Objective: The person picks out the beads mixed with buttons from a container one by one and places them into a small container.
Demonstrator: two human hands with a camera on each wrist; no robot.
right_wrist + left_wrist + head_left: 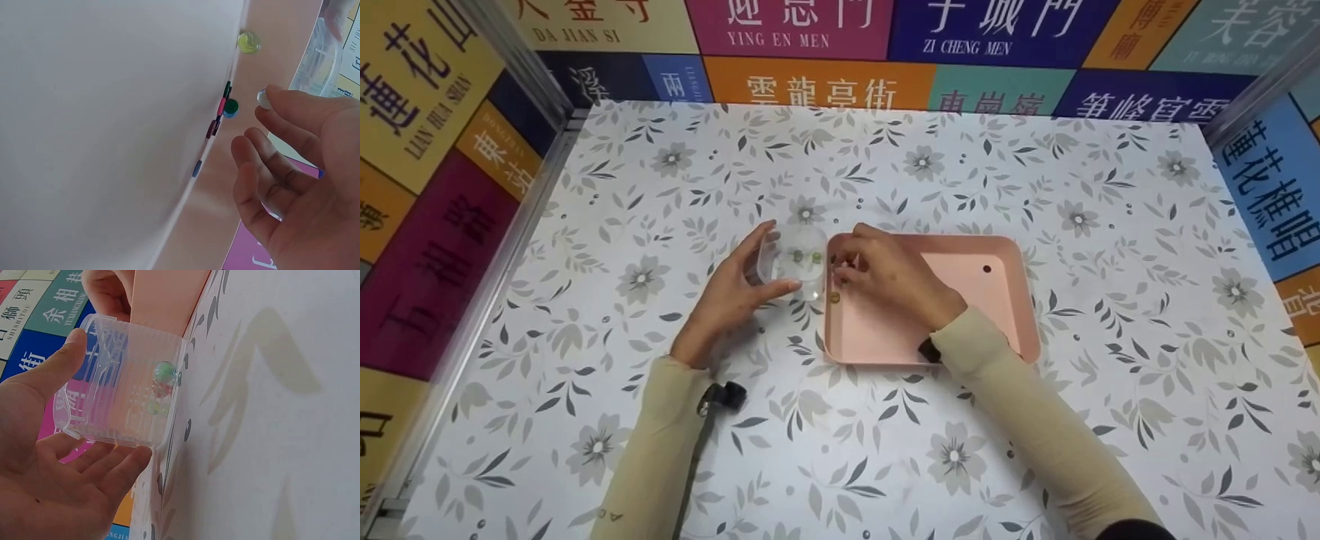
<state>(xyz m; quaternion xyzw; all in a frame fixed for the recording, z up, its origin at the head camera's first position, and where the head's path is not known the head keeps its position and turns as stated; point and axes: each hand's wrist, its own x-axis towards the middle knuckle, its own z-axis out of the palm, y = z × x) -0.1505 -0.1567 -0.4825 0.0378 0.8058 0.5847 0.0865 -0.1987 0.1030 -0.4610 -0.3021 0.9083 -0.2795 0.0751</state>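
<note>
Head view, near centre of frame: left hand (727,291) holds the clear container (789,241), thumb and fingers parted around it. Right hand (896,271), over the pink tray's (885,330) left end, pinches 1 clear marble (262,99), upper right in the right wrist view, other fingers loosely curled.

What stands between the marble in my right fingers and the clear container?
The left wall of the pink tray stands between the marble and the clear container. The marble probably needs lifting over it. I see nothing else between them.
</note>
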